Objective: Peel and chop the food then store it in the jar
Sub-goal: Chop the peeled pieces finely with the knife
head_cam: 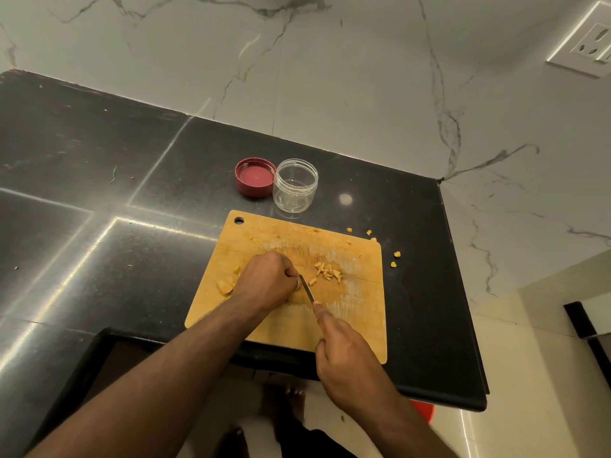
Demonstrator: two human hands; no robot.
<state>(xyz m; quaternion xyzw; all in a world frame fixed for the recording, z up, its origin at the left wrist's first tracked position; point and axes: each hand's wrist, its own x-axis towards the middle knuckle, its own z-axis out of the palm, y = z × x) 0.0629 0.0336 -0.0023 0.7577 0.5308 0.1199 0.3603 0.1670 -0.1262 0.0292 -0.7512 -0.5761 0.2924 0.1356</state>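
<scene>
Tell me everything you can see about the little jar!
The jar is small, round and clear, probably plastic, with a ridged, threaded neck. It stands upright and open on the black counter, just behind the cutting board. It looks nearly empty, with maybe a few yellowish bits inside. Its red lid lies upside down right beside it, on its left.

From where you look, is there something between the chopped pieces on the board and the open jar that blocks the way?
Nothing visible blocks it. The chopped pieces lie on the cutting board; the jar stands open beyond the board's far edge, and the red lid sits to its left, off the path.
</scene>
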